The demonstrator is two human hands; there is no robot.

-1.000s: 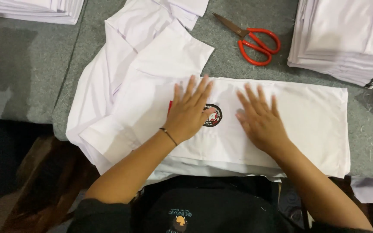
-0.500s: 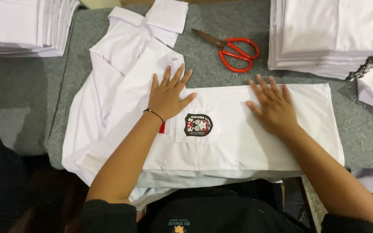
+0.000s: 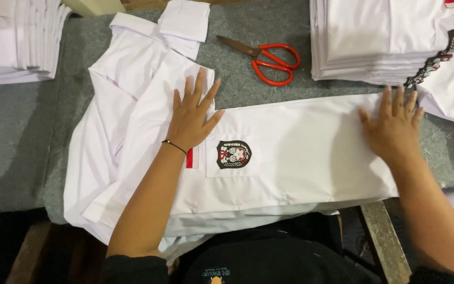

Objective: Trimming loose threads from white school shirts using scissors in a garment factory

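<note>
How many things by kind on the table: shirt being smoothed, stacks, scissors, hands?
White shirt under the hands: 1
Stacks of folded white shirts: 2
Red-handled scissors: 1
Hands flat on shirt: 2, left hand, right hand
Total: 6

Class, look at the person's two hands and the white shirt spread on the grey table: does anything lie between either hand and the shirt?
Nothing visible does. The left hand and the right hand both lie flat, palms down, directly on the white shirt. The red scissors lie apart on the grey table, beyond the shirt.
</note>
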